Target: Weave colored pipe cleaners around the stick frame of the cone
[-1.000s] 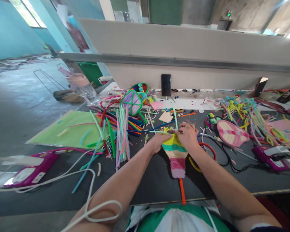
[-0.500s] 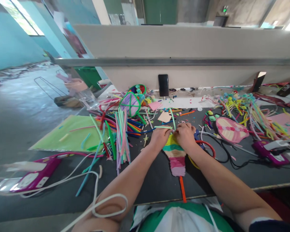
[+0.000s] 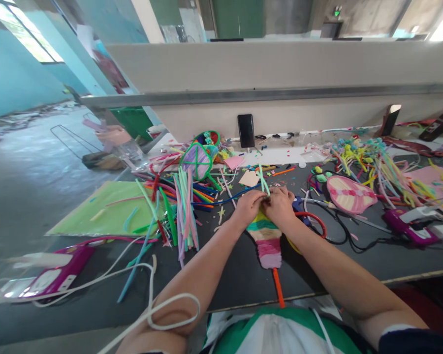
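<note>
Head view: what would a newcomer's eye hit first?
The striped craft piece, yellow through teal to pink, lies front centre, left hand and right hand together at its far end. Left of the hands lies a bundle of pastel strips; to the right, a pink-and-cream rounded piece. Behind, a dark phone stands upright before the pale partition.

Near the far edge of the tabletop [image 3: 236, 287] we see a black phone [image 3: 246, 130] standing before a pale board [image 3: 266, 69]. We have two purple power strips — one by the left edge [image 3: 55, 276], one toward the right edge [image 3: 409, 231]. Past the far left corner we spot a green bin [image 3: 133, 121] and, farther off, a window [image 3: 26, 32].
</note>
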`<move>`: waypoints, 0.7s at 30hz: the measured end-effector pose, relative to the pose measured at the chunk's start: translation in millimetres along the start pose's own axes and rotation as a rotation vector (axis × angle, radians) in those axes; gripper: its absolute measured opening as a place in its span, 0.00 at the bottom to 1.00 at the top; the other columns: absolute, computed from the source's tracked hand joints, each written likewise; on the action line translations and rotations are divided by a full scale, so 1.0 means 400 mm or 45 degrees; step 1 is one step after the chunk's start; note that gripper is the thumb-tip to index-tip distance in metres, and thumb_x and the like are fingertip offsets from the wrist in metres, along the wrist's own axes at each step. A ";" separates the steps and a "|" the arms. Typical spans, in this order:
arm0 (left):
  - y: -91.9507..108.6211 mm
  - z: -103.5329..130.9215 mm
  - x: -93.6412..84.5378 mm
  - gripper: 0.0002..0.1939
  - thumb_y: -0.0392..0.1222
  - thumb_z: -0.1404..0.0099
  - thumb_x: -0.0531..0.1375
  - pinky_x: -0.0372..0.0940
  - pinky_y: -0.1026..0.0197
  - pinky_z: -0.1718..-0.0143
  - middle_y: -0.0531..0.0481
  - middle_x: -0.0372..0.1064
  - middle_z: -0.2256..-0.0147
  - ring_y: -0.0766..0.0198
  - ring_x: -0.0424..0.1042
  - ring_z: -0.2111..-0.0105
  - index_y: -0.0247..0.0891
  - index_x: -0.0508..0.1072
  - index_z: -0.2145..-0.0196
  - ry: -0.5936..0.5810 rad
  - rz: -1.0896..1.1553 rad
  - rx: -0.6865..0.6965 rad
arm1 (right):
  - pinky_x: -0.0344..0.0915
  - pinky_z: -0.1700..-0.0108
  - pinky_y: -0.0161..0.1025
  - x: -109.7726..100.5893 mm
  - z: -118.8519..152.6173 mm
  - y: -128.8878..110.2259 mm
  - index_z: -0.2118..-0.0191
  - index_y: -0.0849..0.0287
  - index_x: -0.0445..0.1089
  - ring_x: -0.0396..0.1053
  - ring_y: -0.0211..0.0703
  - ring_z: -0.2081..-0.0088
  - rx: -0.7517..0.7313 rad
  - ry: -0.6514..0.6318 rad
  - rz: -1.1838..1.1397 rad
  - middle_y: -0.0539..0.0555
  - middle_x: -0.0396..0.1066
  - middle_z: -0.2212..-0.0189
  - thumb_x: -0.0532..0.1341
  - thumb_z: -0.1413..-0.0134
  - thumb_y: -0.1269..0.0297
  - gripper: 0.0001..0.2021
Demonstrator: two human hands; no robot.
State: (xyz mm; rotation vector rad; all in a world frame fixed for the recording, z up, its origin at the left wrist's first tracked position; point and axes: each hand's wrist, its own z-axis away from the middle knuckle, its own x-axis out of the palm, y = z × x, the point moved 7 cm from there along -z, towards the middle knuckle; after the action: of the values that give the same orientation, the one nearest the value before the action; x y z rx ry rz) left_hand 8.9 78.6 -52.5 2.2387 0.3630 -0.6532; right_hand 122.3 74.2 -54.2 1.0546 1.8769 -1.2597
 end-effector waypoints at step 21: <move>0.005 0.038 -0.011 0.08 0.34 0.34 0.53 0.60 0.56 0.59 0.45 0.68 0.68 0.58 0.66 0.63 0.35 0.72 0.68 -0.313 -0.653 0.144 | 0.51 0.54 0.46 0.000 -0.005 0.068 0.66 0.57 0.74 0.62 0.54 0.51 0.113 -0.022 0.074 0.56 0.74 0.56 0.58 0.52 0.65 0.09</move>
State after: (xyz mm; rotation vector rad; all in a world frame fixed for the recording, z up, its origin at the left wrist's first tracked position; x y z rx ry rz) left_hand 1.0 65.8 -57.8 2.1432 0.8026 -1.2287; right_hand 146.0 81.9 -65.1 1.1332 1.7787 -1.3249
